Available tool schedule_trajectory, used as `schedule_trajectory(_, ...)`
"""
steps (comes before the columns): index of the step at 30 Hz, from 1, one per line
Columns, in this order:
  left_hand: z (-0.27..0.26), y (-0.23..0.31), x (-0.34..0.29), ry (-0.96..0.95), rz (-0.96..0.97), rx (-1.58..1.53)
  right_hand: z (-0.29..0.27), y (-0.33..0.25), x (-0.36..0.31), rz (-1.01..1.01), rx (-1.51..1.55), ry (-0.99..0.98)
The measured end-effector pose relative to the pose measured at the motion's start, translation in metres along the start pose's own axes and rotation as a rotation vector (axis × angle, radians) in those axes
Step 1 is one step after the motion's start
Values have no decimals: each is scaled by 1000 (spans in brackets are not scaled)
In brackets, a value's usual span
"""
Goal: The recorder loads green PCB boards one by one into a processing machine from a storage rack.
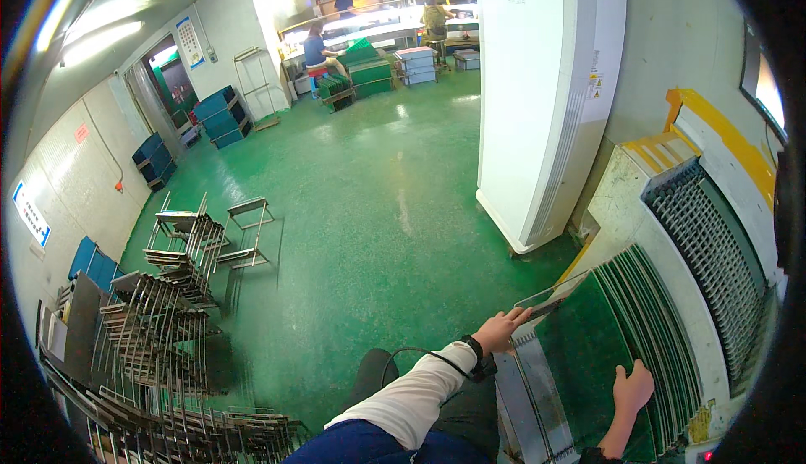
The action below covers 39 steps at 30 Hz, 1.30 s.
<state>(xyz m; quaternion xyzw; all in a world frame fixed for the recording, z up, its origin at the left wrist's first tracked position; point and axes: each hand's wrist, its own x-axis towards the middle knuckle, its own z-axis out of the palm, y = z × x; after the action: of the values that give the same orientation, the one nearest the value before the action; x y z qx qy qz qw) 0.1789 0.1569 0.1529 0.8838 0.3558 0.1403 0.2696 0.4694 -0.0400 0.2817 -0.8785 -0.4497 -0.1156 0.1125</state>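
Now yel lbls [597, 86] on cabinet [533, 120], hands [501, 330] [633, 387] nr grn boards [625, 330].

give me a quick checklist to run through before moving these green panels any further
1. Left hand at the metal rack: ok, fingers at its far end.
2. Right hand at the green panels: ok, by the broad exposed face.
3. Right-hand grip firm: cannot tell.
4. Black cable clear of the panels: ok, it loops by the left sleeve.
5. Panels' lower edges seated: cannot tell, hidden.
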Motion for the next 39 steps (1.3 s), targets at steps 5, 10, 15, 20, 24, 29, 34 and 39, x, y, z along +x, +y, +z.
schedule_trajectory(5, -1, 1, 0, -9, -5, 10, 3, 3, 1, -9, 7, -8)
schedule_trajectory(10, 0, 0, 0, -1, 4, 4, 6, 6, 1, -3, 2, -20)
schedule_trajectory(15, 1, -2, 1, -17, -2, -5, 5, 6, 2, 20, -19, -87)
schedule_trajectory(20, 2, -2, -1, 5, -7, 9, -4, -2, 0, 33, -9, -102)
schedule_trajectory(24, 1, -2, 0, -7, -6, 0, 6, 5, -1, 2, -14, -31)
schedule_trajectory(29, 2, -3, -1, -4, -17, 5, 6, 5, 0, -25, -17, -14)
schedule_trajectory(34, -1, 0, -2, -3, -16, 6, 7, 8, 0, -33, -14, -21)
schedule_trajectory(39, -3, 1, -3, -11, -33, 27, 7, 7, -3, -58, 12, -20)
